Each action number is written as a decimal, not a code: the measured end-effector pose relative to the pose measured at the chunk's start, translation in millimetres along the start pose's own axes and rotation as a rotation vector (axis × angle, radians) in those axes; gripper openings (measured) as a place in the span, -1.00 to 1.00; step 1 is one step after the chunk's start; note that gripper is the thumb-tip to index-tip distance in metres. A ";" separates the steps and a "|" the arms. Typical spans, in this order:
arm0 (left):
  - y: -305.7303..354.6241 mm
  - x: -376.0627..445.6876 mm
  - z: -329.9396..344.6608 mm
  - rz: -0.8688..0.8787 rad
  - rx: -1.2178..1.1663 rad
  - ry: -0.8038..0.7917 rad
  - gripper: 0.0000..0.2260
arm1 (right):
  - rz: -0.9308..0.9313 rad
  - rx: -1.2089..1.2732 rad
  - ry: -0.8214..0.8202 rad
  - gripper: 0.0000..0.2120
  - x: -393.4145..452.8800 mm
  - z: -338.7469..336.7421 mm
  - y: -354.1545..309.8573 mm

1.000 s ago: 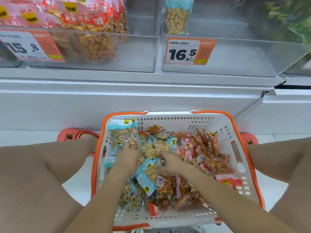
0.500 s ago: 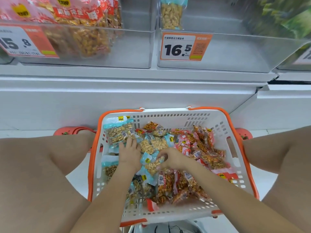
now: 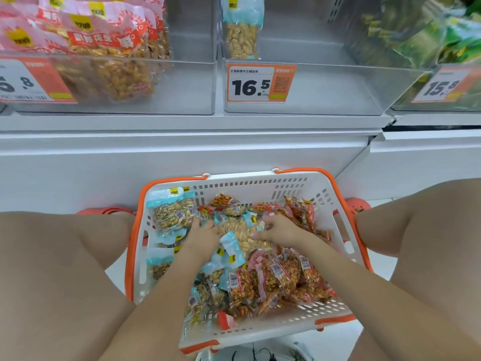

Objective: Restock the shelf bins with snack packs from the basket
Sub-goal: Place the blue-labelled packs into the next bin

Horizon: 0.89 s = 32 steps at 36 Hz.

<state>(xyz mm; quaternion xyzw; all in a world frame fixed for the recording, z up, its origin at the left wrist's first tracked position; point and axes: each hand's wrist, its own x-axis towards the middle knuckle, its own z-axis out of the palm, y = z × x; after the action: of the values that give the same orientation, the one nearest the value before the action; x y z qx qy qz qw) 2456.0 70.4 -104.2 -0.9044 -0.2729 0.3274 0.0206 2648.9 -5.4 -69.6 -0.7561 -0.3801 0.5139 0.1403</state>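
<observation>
Nearest the camera, two bare knees frame the view, one at each side, and both forearms reach forward between them into a white basket (image 3: 263,332) with an orange rim that sits on the floor. The basket holds a loose heap of snack packs: blue-topped peanut packs (image 3: 171,212) lie mostly along its left and middle, and red-topped packs (image 3: 283,274) are piled on the right and near side.

The left hand (image 3: 203,233) lies palm down on the blue-topped packs, fingers spread and pressing on them; whether any finger curls under a pack cannot be told. The right hand (image 3: 279,229) is just beside it, fingers and thumb bent around the edge of a blue-topped pack (image 3: 244,239) that lies between the two hands on top of the heap. The wrists hide the packs directly beneath them.

Beyond the basket stands the white shelf front (image 3: 182,157), close against the basket's far wall. Orange shoes show at the floor on both sides.

Above, three clear bins stand side by side. The left bin (image 3: 182,84) is well filled with red packs of peanuts (image 3: 109,48). The middle bin (image 3: 325,87), with a price tag (image 3: 260,83) reading 16.5, holds a single upright blue-topped pack (image 3: 240,35) at its back left. The right bin (image 3: 406,102) holds green packs (image 3: 426,32), blurred.
</observation>
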 end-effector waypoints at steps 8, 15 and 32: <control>-27.3 -4.2 -34.6 -0.192 -0.958 0.271 -0.54 | -0.050 0.237 0.153 -0.48 -17.9 -27.4 -23.0; -39.0 -15.8 -90.5 -0.348 -2.034 0.492 -0.53 | -0.267 0.633 0.373 -0.79 -53.0 -59.3 -49.8; -22.6 -70.6 -150.4 0.165 -2.756 0.159 -0.31 | -0.921 0.185 0.736 -0.52 -100.9 -23.7 -83.1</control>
<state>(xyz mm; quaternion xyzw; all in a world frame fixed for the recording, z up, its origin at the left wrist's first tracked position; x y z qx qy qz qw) 2491.0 75.1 59.6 -0.2237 -0.3175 -0.2557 -0.8853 2615.5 -17.9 58.4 -0.6264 -0.5491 0.1355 0.5364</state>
